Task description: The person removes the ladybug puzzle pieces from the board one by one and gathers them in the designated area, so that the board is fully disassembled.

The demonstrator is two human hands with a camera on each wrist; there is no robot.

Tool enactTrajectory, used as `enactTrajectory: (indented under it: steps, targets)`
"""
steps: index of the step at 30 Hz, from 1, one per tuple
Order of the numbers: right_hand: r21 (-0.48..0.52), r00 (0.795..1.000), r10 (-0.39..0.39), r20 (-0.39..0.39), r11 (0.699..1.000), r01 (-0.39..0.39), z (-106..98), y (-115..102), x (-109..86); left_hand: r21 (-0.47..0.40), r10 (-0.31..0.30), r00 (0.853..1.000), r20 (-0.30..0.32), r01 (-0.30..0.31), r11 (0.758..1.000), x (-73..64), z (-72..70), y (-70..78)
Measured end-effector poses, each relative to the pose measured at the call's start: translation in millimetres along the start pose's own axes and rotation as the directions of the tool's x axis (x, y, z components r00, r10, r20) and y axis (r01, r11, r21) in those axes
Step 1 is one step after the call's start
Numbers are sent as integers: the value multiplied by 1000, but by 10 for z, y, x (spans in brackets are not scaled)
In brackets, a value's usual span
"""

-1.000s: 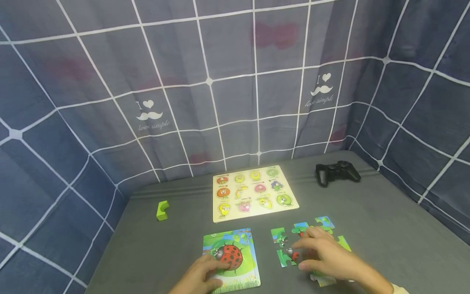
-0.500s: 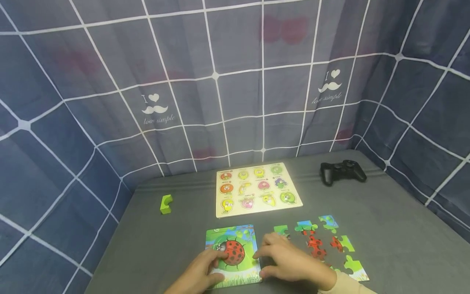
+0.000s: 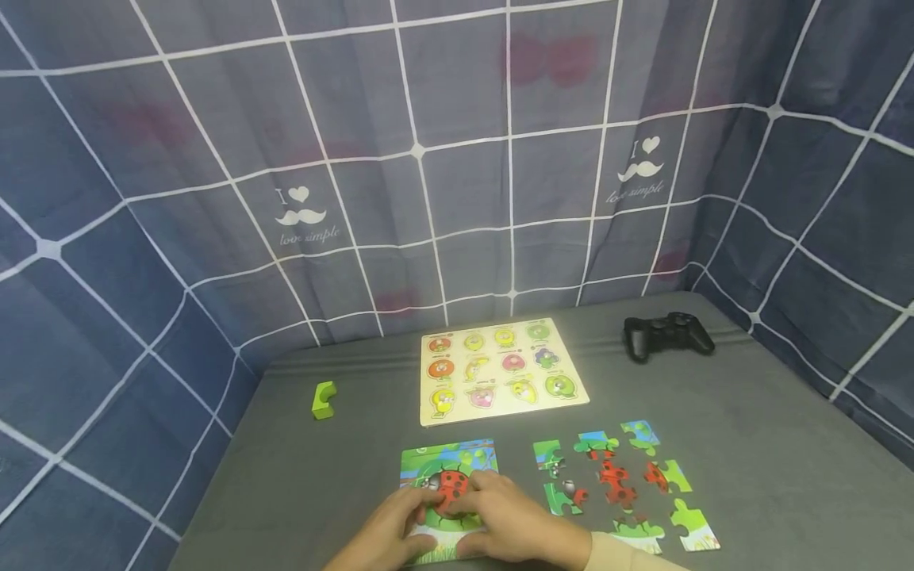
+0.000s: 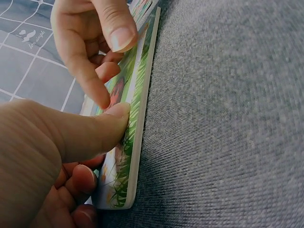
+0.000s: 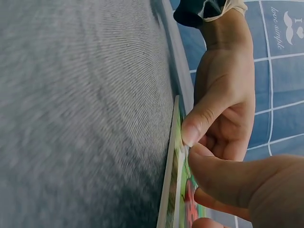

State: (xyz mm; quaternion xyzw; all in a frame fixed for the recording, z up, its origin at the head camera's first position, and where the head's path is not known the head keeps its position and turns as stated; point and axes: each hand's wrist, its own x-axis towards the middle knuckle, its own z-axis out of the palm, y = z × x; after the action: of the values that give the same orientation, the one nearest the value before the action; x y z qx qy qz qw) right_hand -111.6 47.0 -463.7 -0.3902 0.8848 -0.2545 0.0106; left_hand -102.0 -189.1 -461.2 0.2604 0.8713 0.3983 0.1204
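Observation:
A square ladybug puzzle board lies on the grey cloth at the front. Thumb and fingertips of my left hand rest on the left part of the board. My right hand reaches over its right side, fingertips at the ladybug picture and close beside the left fingers. The left wrist view has the left thumb on the board near its grassy edge, and the right hand's thumb and index finger spread apart above it. Seen from the right wrist, both thumbs come close together over the board edge.
Several loose jigsaw pieces with ladybug parts lie to the right. Behind the board is a fruit peg puzzle. A black game controller sits at the back right, a green arch block at the left. A checked curtain surrounds the table.
My right hand has moved left from over the loose pieces onto the puzzle board, uncovering the pieces. The left hand stays on the board. The head view has shifted slightly.

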Motion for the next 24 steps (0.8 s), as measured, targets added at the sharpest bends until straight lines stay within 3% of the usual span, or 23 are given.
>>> enactTrajectory:
  steps: [8, 15, 18, 24]
  targets:
    - [56, 996, 85, 10, 995, -86, 84, -101, 9, 51, 47, 999, -25, -46, 998, -17, 27, -19]
    - [30, 998, 56, -36, 998, -55, 173, -143, 50, -36, 0, 1000, -13, -1, 999, -41, 26, -11]
    - [24, 998, 40, -49, 999, -39, 196, -173, 60, -15, 11, 1000, -21, -11, 1000, -37, 28, -12]
    - [54, 995, 95, -38, 994, -93, 205, -233, 74, 19, -9, 1000, -2, 9, 1000, -29, 8, 5]
